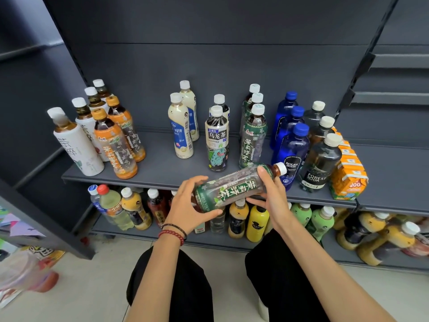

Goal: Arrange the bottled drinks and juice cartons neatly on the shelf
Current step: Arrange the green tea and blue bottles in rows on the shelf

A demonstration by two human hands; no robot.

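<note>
Both hands, left hand and right hand, clasp a green tea bottle sideways (cap pointing right), palms facing.

Bare forearms, black trousers, 2 bracelets on the left wrist: red beads, black cord.
</note>
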